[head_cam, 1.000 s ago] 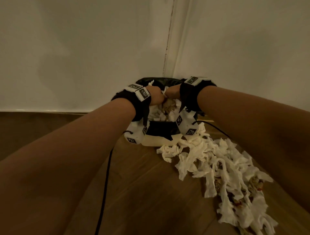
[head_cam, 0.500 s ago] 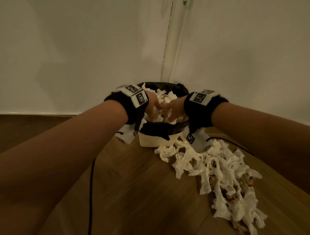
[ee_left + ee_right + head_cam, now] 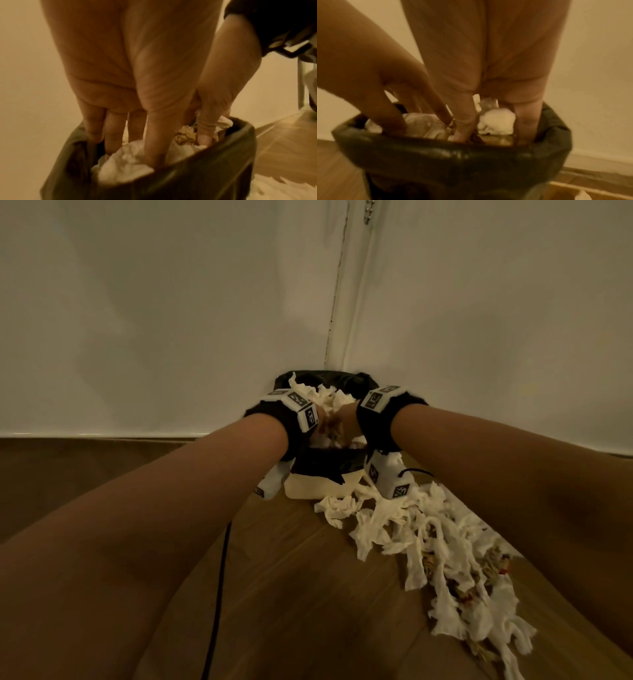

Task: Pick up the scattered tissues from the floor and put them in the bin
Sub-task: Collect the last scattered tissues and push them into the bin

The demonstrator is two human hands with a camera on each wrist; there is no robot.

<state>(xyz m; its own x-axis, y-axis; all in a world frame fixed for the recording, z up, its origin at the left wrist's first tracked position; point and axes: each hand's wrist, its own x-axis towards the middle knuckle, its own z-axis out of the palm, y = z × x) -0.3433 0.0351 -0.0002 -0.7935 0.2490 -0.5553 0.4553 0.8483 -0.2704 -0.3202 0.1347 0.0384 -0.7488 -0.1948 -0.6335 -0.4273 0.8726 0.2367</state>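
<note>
A cream bin point(image 3: 322, 489) with a black liner point(image 3: 329, 460) stands in the room corner, heaped with crumpled white tissues point(image 3: 329, 398). My left hand point(image 3: 322, 419) and right hand point(image 3: 347, 419) are side by side inside its mouth. In the left wrist view the left hand point(image 3: 137, 128) pushes straight fingers down into the tissues point(image 3: 123, 169), with the right hand point(image 3: 223, 81) beside it. The right wrist view shows the right hand point(image 3: 488, 81) with fingers straight down in the liner point(image 3: 453, 155), the left hand point(image 3: 376, 81) next to it. Scattered tissues point(image 3: 438, 546), some stained, trail across the floor to the right.
Two pale walls meet at a corner seam point(image 3: 337, 302) right behind the bin. A black cable point(image 3: 219, 594) runs over the wooden floor point(image 3: 291, 594) from my left wrist toward me. The tissue pile starts at the bin's foot and spreads to the lower right.
Both hands, which held a clump of tissues over the bin, have sunk lower into its mouth, and their fingers now press down on the tissues inside.
</note>
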